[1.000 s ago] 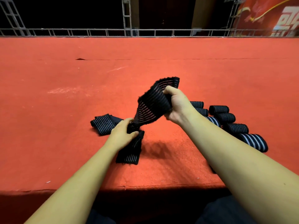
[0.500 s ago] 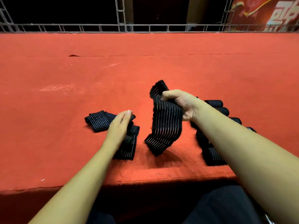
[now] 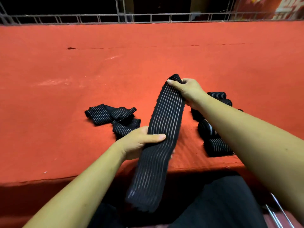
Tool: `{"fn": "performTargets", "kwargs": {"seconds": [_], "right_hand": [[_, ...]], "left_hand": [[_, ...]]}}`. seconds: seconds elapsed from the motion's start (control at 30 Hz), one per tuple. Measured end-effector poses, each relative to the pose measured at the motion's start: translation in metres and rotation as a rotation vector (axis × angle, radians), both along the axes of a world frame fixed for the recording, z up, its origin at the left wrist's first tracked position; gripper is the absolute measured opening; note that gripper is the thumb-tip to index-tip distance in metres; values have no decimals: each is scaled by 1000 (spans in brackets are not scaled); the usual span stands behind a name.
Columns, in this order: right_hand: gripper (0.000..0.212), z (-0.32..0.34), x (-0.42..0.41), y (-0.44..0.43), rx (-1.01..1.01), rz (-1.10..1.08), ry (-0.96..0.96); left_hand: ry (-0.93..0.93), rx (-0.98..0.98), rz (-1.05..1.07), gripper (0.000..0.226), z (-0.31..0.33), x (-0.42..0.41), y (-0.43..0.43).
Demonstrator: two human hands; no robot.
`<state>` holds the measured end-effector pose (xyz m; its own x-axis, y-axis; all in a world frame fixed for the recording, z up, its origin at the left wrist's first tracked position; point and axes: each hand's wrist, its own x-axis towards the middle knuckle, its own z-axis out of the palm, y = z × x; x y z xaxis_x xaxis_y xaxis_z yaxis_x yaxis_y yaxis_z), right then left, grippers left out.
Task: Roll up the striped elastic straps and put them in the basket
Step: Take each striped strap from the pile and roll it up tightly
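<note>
strap (image 3: 165, 119), one, gripped by left hand (image 3: 139, 142), right hand (image 3: 189, 91); rolls (image 3: 218, 145) partly hidden.

A red carpeted surface (image 3: 148, 60) is being bounded at its far edge by a metal truss railing (image 3: 125, 18). A red banner (image 3: 286, 7) is being displayed at the far right. A small dark tear (image 3: 71, 48) is being shown far left, with pale scuffs (image 3: 54, 82) nearer. Dark trousers (image 3: 222, 203) and thin metal rods (image 3: 276, 211) are being glimpsed near right.
</note>
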<state>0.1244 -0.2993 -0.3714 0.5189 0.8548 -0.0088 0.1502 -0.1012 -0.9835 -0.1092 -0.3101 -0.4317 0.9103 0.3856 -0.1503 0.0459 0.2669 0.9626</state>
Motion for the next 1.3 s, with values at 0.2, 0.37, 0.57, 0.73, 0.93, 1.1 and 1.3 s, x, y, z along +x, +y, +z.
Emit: {"fn": "performTargets", "kwargs": {"seconds": [0.2, 0.37, 0.57, 0.73, 0.93, 1.1, 1.3], "right_hand": [[10, -20, 7, 12, -259, 153, -283], [20, -22, 7, 23, -391, 354, -549], [34, -28, 13, 50, -383, 289, -804], [37, -32, 11, 68, -493, 333, -909], [38, -47, -4, 84, -561, 337, -1217], [43, -77, 1, 86, -576, 280, -1152], [40, -88, -12, 71, -412, 122, -1053]], "left_hand": [[494, 814, -2, 34, -59, 1, 20], [364, 781, 364, 24, -71, 1, 15], [251, 904, 297, 12, -89, 1, 12], [283, 915, 245, 9, -94, 2, 12], [325, 1028, 292, 15, -98, 5, 12], [292, 973, 351, 20, -95, 5, 9], [104, 871, 572, 22, -86, -2, 6]]}}
